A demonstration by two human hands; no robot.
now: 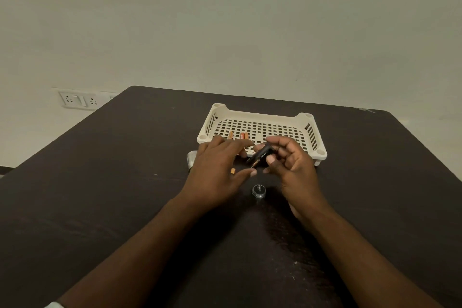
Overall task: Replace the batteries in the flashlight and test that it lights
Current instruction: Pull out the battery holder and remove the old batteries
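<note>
Battery (260,157) within right hand (291,165) grip

I see a black battery (261,156) with a copper-coloured end, tilted, its upper end pointing toward one o'clock and its copper end toward seven o'clock, raised off the table. At six o'clock from it, lying apart on the table, is the flashlight's round end cap (259,191), open side up, with a small spring showing inside. At nine o'clock from the black cell, an orange battery end (233,171) shows, the rest hidden. At twelve o'clock, three orange-tipped batteries (242,136) lie in the basket's near part, side by side, one a little apart. I cannot make out the flashlight body.
</note>
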